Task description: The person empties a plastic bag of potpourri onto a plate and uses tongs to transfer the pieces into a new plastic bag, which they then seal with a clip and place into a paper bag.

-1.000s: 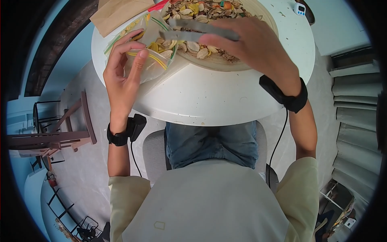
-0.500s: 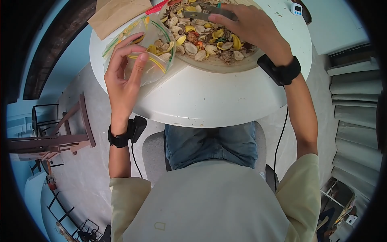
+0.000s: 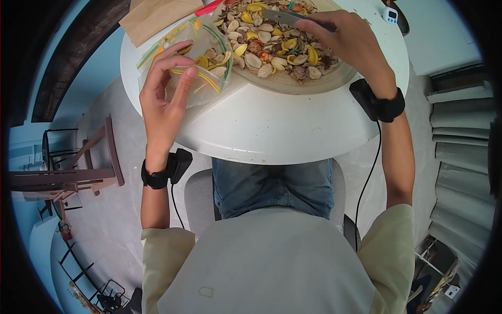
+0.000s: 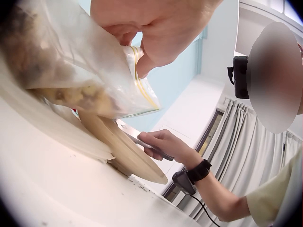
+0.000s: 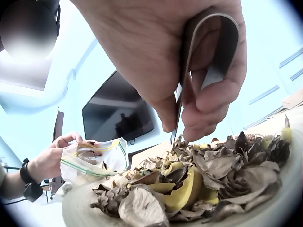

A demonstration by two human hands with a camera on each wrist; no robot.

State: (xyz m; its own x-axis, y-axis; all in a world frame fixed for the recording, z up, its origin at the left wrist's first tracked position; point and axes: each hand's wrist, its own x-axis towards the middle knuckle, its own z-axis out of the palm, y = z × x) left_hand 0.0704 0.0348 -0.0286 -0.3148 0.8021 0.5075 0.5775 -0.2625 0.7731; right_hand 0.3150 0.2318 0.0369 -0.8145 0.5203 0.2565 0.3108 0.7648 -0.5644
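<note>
My left hand [image 3: 164, 107] holds a clear zip bag [image 3: 205, 86] by its rim, thumb on one side and fingers spreading the mouth. Yellow and beige dried pieces [image 3: 213, 58] lie inside the bag. In my right hand [image 3: 363, 44] is a pair of metal tongs [image 3: 282, 18], pinched between thumb and fingers. Their bent end [image 5: 226, 52] shows in the right wrist view, and their tips reach down into a heap of dried potpourri [image 5: 182, 189] on a round plate [image 3: 314, 88]. Whether the tips hold a piece, I cannot tell.
A brown paper bag [image 3: 154, 21] and a red strip [image 3: 209, 8] lie behind the zip bag. On the far right of the round white table [image 3: 261, 131] stands a small white timer [image 3: 389, 15]. Small crumbs dot the tabletop near the plate.
My right hand has carried the tongs from the zip bag's mouth back over the potpourri, moving right. The left hand still holds the bag in nearly the same place.
</note>
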